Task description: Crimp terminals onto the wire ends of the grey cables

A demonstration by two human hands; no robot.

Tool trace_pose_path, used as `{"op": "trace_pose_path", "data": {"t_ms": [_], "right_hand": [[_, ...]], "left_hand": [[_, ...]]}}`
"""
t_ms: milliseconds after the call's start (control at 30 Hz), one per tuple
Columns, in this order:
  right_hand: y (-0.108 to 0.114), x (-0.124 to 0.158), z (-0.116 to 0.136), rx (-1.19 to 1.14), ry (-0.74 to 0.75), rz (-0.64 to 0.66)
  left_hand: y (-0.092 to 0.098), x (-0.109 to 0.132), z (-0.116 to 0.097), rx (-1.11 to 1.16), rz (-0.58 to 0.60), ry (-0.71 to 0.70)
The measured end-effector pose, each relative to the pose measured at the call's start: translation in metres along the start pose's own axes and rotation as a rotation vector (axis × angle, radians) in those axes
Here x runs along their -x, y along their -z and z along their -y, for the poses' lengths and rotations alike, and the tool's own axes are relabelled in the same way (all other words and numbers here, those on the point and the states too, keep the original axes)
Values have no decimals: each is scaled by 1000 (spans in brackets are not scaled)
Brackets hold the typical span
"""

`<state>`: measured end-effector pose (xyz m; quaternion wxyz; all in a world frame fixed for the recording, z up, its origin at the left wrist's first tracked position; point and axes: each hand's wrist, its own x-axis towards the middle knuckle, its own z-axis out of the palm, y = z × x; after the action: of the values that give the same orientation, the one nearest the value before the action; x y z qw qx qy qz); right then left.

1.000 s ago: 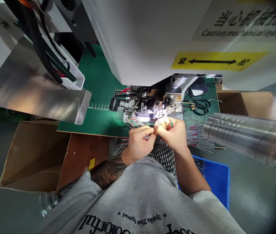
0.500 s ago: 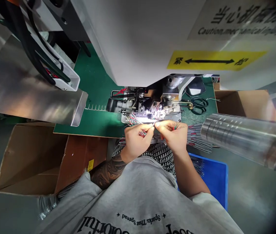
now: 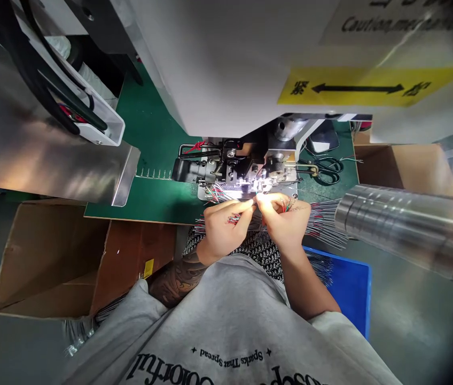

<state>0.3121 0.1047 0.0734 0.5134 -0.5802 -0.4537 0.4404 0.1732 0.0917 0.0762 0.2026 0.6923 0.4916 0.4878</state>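
My left hand (image 3: 225,227) is closed on thin wires, with red and white ends showing between its fingers. Beside it, my right hand (image 3: 287,222) pinches wires too, and red and green strands stick out near its knuckles. The fingertips of both hands nearly meet just in front of the brightly lit crimping machine head (image 3: 256,179). A loose bundle of wires (image 3: 216,193) lies at the machine's front edge, left of the fingertips. Grey wires (image 3: 326,222) fan out to the right from behind my right hand. What exactly the fingertips pinch is too small to tell.
The green table (image 3: 150,117) carries scissors (image 3: 328,170) right of the machine. A metal guide (image 3: 126,176) juts in from the left, a metal cylinder (image 3: 390,224) from the right. Cardboard boxes (image 3: 50,256) flank the table; a blue bin (image 3: 354,289) stands lower right.
The view has shifted slightly. My right hand's fingertips have moved up a little, closer to the machine's lit working point; my left hand stays nearly in place.
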Motion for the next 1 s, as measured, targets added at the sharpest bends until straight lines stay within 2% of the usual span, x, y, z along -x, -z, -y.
{"op": "trace_pose_path", "data": {"t_ms": [167,333,567,1000], "right_hand": [[-3,-1,-3,-24,19,-49],[-7,-4,5,-21,-10,-45],[-10,-5,10,-84,-53,-44],[-12,-5,9,-75,-37,-86]], "left_hand": [[-1,-1,-4,1,-21,-19],[-1,-1,-7,5,-27,5],[-3,0,-5,1,-65,4],[-5,1,0,52,-93,-10]]}}
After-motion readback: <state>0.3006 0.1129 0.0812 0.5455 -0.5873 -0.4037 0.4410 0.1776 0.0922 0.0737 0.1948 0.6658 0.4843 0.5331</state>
